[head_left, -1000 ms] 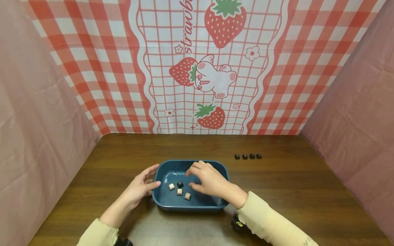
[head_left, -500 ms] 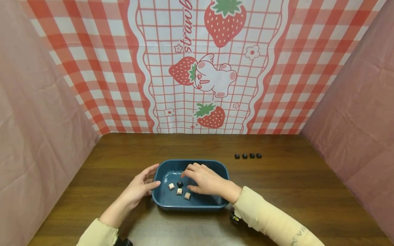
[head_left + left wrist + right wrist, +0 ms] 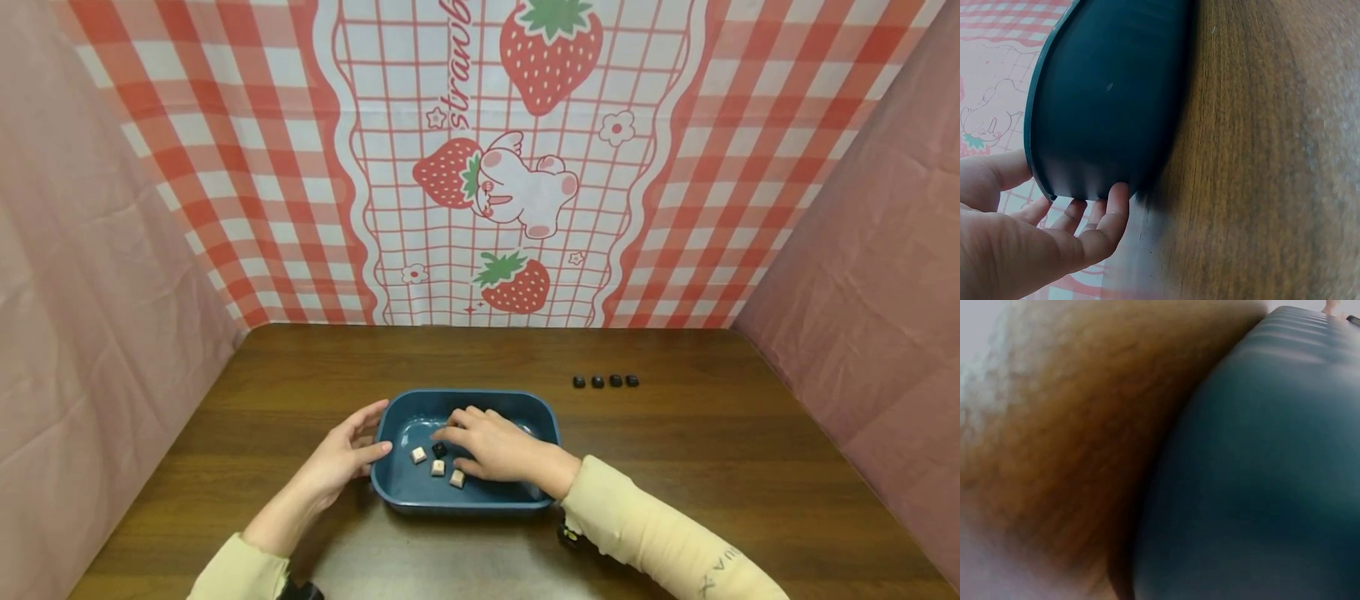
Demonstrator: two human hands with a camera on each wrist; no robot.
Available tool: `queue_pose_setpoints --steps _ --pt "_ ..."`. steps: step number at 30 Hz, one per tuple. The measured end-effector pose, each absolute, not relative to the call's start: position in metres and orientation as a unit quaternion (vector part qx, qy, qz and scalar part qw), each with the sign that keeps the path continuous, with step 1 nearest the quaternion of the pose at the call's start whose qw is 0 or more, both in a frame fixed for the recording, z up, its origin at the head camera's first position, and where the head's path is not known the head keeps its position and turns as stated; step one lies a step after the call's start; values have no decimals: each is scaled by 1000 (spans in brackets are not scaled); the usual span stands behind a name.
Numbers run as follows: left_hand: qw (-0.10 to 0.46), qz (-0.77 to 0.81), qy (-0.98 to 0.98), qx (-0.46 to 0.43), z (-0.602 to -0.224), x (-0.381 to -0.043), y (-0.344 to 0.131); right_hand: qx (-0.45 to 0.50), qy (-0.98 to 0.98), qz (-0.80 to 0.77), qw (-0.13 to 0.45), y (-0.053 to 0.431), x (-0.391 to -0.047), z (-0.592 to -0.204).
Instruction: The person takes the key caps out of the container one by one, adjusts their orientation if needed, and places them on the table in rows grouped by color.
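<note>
A dark blue rectangular tray stands on the wooden table, holding a black keycap and three cream keycaps, one of them at the left. My left hand grips the tray's left end, thumb over the rim and fingers against the outer wall; the left wrist view shows this hand on the wall too. Inside the tray, my right hand reaches down with thumb and index finger apart. Its index finger is close to the black keycap, its thumb beside the rightmost cream keycap. Whether either touches, I cannot tell.
Several black keycaps lie in a row on the table, behind and right of the tray. A checked strawberry cloth hangs at the back, with pink curtains at both sides. The right wrist view is mostly the tray's outer wall, blurred.
My right hand has moved left and lower in the tray, toward the black keycap. The left hand, the tray and the keycaps stay where they were.
</note>
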State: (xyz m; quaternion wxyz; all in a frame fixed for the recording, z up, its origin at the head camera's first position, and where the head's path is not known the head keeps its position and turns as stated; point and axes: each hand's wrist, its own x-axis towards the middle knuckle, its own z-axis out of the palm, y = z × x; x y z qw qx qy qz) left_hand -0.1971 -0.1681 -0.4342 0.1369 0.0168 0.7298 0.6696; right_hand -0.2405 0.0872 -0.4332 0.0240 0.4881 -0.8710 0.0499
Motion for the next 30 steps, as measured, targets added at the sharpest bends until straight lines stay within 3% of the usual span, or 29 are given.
queue_pose_setpoints --steps 11,30 --pt "133 671 730 19 -435 -198 -167 479 -876 54 3 87 -241 -436" --pt "135 666 733 16 -433 -197 -167 492 -869 38 26 87 -243 -440"
